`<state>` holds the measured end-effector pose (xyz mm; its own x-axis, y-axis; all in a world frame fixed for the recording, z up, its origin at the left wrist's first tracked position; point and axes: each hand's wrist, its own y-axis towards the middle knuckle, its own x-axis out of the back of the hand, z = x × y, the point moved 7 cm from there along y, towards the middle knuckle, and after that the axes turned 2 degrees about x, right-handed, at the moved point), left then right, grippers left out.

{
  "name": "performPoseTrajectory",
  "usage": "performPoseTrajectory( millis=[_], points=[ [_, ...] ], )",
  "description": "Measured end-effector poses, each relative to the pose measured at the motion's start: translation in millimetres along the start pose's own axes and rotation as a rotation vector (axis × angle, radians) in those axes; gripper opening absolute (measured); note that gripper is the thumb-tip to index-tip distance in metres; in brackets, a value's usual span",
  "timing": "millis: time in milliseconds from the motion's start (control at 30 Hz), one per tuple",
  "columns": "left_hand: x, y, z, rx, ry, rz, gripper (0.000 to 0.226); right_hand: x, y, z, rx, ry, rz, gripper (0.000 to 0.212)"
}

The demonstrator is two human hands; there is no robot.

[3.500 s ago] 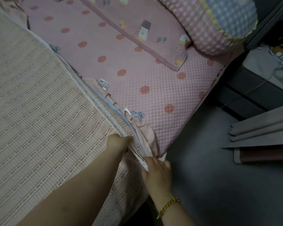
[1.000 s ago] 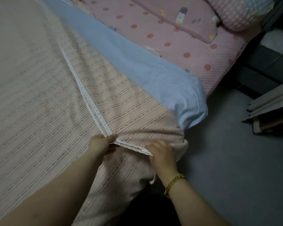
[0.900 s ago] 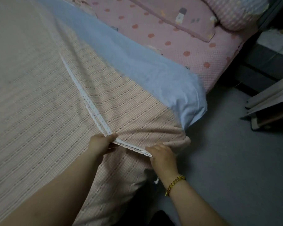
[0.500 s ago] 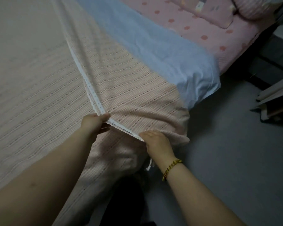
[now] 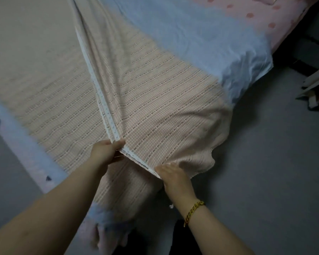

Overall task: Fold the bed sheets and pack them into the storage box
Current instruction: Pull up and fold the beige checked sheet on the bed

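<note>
Two bare forearms reach forward from the lower edge of the view, both hands low over one peach checked woven bed sheet (image 5: 155, 107) that spreads away from them across the bed and spills over its near corner. The left hand (image 5: 107, 153) is turned palm-inward, thumb and fingers pinching the white perforated trim (image 5: 101, 103) at the point where it bends. Beyond this hand the trim runs up and away as two strips lying side by side. The right hand (image 5: 174, 178) sits lower and to the right of the left, knuckles up, fingers curled over the end of the same trim. A short taut stretch of trim spans the gap between the two hands, which are apart but near each other. One gold chain bracelet (image 5: 193, 212) circles the right wrist. Beyond the right hand the sheet bulges into a rounded fold, and past that lies one light blue fabric layer (image 5: 191, 34), its corner hanging off the bed. Farther off, a pink quilted cover with darker dots (image 5: 256, 13) shows. A grey floor (image 5: 265, 162) lies to the right of the right hand
</note>
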<state>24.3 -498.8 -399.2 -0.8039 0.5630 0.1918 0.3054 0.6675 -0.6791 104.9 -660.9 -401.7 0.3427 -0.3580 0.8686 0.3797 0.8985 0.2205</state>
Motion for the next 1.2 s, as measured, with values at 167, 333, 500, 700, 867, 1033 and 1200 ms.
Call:
performPoseTrajectory(
  millis=[167, 333, 500, 700, 867, 1033, 1200],
  points=[
    [66.4, -9.6, 46.6, 0.022, 0.022, -0.002, 0.016, -31.0, -24.0, 65.5, -0.036, 0.007, 0.026, 0.037],
    [82.0, -24.2, 83.9, 0.036, -0.006, 0.025, 0.014, -49.6, -58.8, 84.1, -0.125, 0.031, 0.090, 0.038],
    [82.9, -12.2, 95.0, -0.026, 0.119, -0.040, 0.016, -74.8, -73.0, 79.5, -0.202, -0.112, 0.202, 0.037],
    [86.0, -13.4, 92.9, -0.120, 0.437, -0.028, 0.034, -87.0, -91.9, 82.0, -0.432, -0.188, 0.349, 0.016],
    [111.5, -34.1, 94.0, -0.235, 0.780, 0.005, 0.027, -73.3, -91.6, 104.3, -0.502, -0.019, 0.286, 0.035],
    [141.4, -14.7, 54.8, -0.490, 1.046, -0.078, 0.036, -54.5, -18.5, 130.6, -0.408, 0.052, 0.159, 0.041],
    [134.4, 43.5, -1.5, -0.954, 1.297, 0.011, 0.039, -101.0, 59.0, 151.7, -0.370, 0.101, 0.227, 0.034]
  ],
)
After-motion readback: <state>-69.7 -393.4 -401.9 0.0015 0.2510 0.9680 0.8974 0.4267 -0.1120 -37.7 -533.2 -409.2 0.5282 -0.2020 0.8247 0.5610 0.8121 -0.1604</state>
